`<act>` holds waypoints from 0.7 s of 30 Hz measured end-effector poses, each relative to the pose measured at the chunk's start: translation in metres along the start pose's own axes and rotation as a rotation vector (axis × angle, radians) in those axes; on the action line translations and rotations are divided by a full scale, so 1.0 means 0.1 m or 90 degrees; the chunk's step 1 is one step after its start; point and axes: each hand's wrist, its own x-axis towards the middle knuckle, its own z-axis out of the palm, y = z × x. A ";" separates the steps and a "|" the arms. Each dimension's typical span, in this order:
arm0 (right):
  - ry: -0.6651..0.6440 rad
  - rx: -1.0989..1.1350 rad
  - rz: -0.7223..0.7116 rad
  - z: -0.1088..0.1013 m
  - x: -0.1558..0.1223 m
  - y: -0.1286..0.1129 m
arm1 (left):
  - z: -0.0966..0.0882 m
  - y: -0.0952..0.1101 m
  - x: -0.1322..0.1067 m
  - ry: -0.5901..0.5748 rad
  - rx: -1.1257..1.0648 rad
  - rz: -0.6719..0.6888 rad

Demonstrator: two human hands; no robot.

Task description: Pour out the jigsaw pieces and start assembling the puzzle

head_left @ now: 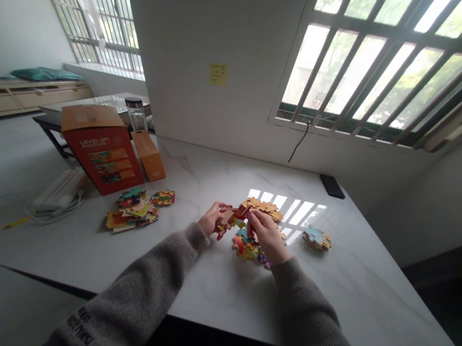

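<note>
Sleeves (154, 277) cross near table edge (230, 324) | hands (267, 234) pinching puzzle pieces (226, 217) | phone (332, 186) well apart, right edge (393, 265)

Here I am over the pale surface (212, 297), left hand (210, 219) gripping a few puzzle pieces (227, 216), right hand (268, 236) pinching at a red piece (243, 212) right beside them! I can't tell from here whether those pieces interlock. Just below my right fingers, a colourful pile (245, 248); out to the right, a small pale-blue stack (315, 238). Over on the left, a mixed heap (133, 213) lies before the red-and-orange box (106, 154), and a dark phone (332, 186) rests near the wall.
</note>
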 end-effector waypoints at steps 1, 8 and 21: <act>0.004 -0.011 0.001 0.02 0.00 0.01 | 0.01 -0.01 0.00 -0.014 0.000 -0.005; 0.071 -0.117 -0.029 0.19 -0.02 0.12 | 0.09 -0.13 -0.01 -0.061 0.049 0.016; 0.017 -0.124 -0.111 0.15 -0.09 0.08 | 0.10 -0.17 0.01 0.024 0.038 0.072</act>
